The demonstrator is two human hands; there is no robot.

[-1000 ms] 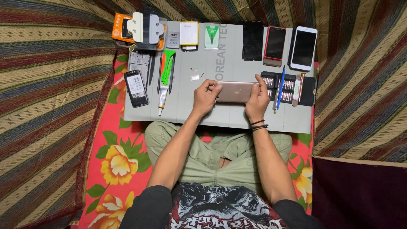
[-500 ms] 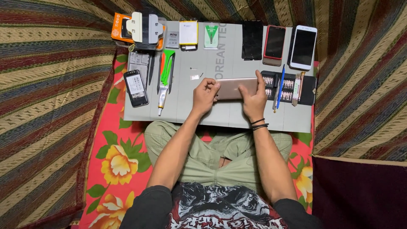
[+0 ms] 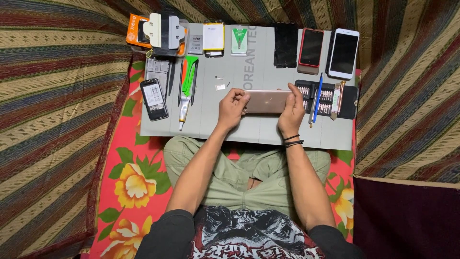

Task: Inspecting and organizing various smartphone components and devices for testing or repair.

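A rose-gold phone (image 3: 267,101) lies sideways, back up, over the grey work mat (image 3: 249,132). My left hand (image 3: 231,108) grips its left end and my right hand (image 3: 292,109) grips its right end, thumb on the top edge. A small white card (image 3: 220,87) and a tiny metal pin lie just beyond the left hand. Right of the right hand sits a black screwdriver bit case (image 3: 329,98) with a blue pen-like tool (image 3: 316,98) across it.
Along the mat's far edge lie a black screen panel (image 3: 286,45), a red-edged phone (image 3: 311,50), a white phone (image 3: 344,53), a battery (image 3: 213,37) and a green packet (image 3: 239,40). At the left are a black phone (image 3: 154,99), green pry tools (image 3: 189,76), a glue tube and an orange box (image 3: 134,29).
Both hands have shifted slightly on the phone; the right thumb now rests on its top edge. The phone stays in the same place.
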